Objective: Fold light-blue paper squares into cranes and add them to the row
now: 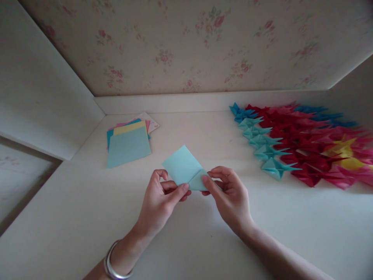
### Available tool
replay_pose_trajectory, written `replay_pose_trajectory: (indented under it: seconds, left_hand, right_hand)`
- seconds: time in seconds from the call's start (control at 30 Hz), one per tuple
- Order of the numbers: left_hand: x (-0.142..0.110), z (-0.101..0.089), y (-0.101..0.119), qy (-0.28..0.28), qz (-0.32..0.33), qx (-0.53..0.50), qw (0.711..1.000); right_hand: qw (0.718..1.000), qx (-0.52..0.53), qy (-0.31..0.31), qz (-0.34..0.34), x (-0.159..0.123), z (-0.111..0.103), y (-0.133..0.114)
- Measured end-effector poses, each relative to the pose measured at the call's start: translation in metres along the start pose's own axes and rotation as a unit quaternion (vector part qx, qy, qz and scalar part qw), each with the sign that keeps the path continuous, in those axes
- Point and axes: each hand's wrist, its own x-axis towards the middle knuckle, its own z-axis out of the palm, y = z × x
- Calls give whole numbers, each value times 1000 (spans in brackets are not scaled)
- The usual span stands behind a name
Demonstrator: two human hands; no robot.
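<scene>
While the left hand (160,204) and right hand (232,198) pinch the paper (183,165) over the surface (192,130), nearer than its back edge, the sheet should handle as light, thin, easily creased, best held lightly by its edges.

"What surrounds you?"
"Behind my white tabletop (194,130), a low white strip (204,102), then floral wallpaper (175,35) (pink roses (219,21), I'd say)."
"And beside it?"
"I see a plain white panel (46,81) left of the tabletop; the light is dim."
</scene>
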Motion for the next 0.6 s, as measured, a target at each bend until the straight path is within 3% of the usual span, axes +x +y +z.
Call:
replay_pose_trajectory:
  seconds: [0.13, 0.4, 0.6]
  left_hand:
    - [3, -1, 0, -1, -16, 21, 1000]
    - [0, -4, -3, -68, -23, 98, 993]
    - [0, 0, 2, -50, -58, 72, 994]
  right_hand:
    - [1000, -2, -3, -9, 0, 0, 0]
    - [1000, -5, 2, -1, 3, -1, 0]
    - [1000, -8, 6, 12, 3, -1, 1]
